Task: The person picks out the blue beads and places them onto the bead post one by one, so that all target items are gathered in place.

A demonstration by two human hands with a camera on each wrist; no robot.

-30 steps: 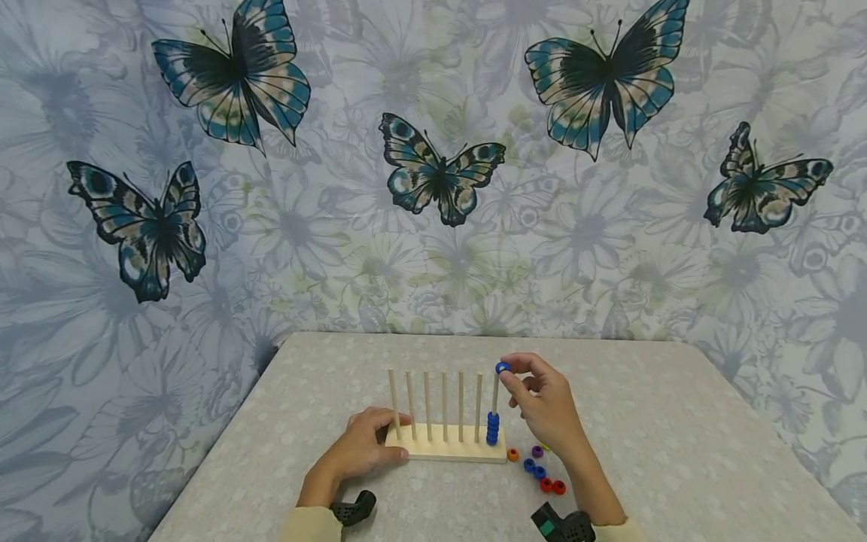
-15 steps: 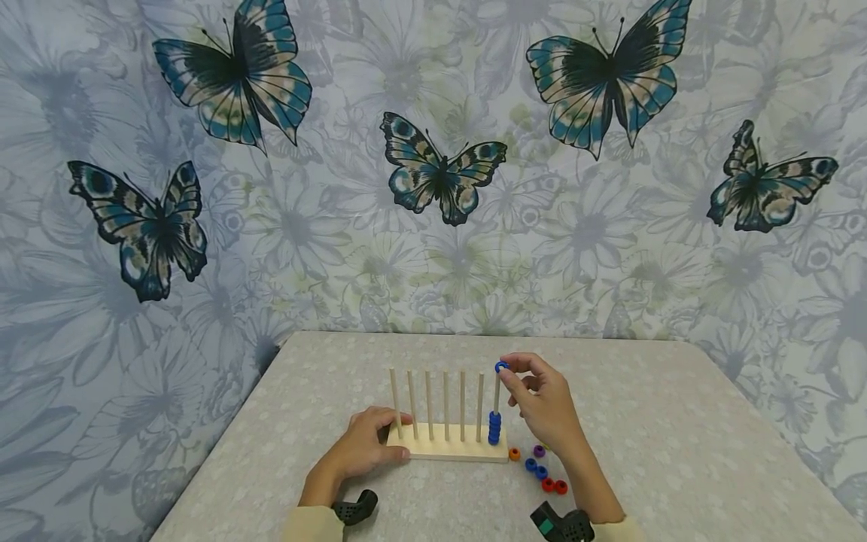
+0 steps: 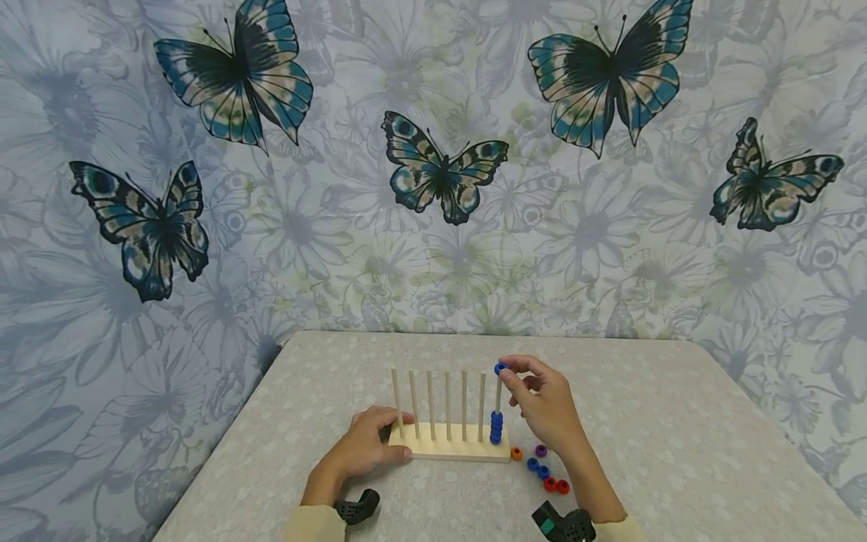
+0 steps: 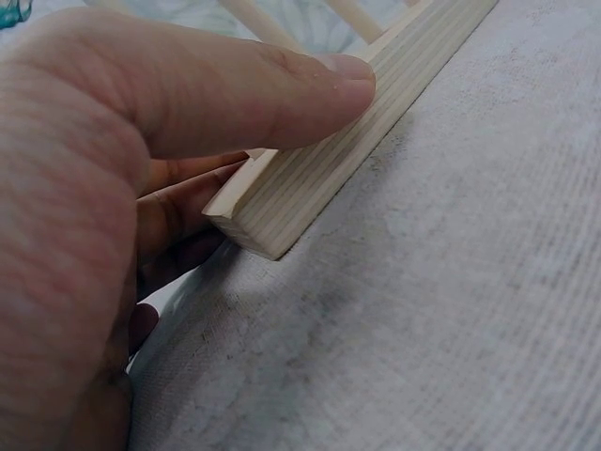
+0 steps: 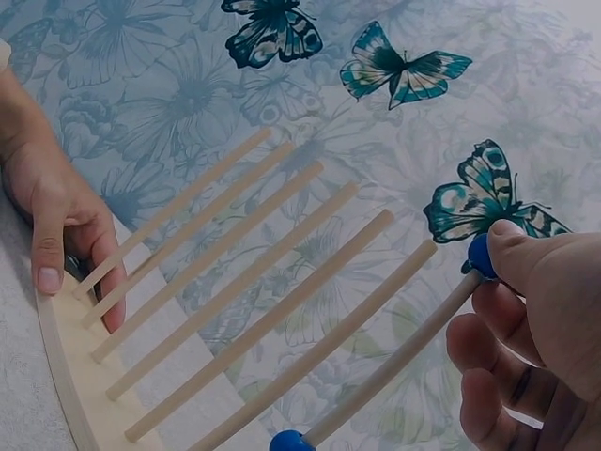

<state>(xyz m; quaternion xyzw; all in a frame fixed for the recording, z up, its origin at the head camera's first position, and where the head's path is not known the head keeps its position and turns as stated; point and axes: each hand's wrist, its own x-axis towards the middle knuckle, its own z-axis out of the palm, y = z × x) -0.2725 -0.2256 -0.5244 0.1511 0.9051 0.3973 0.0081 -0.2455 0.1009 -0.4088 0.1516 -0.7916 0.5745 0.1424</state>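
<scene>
barely shifted, the right hand (image 3: 547,405) pinches a blue bead (image 5: 480,256) at a peg's tip (image 5: 462,292), left hand (image 3: 364,444) gripping the base (image 3: 452,452)

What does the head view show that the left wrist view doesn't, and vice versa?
Only head: the right hand pinching a blue bead at the tip of the rightmost peg, a blue bead stack below, and loose beads.
Only left wrist: fine grain lines along the side of the wooden base.
Both: pegs, and the left hand gripping that base.
</scene>
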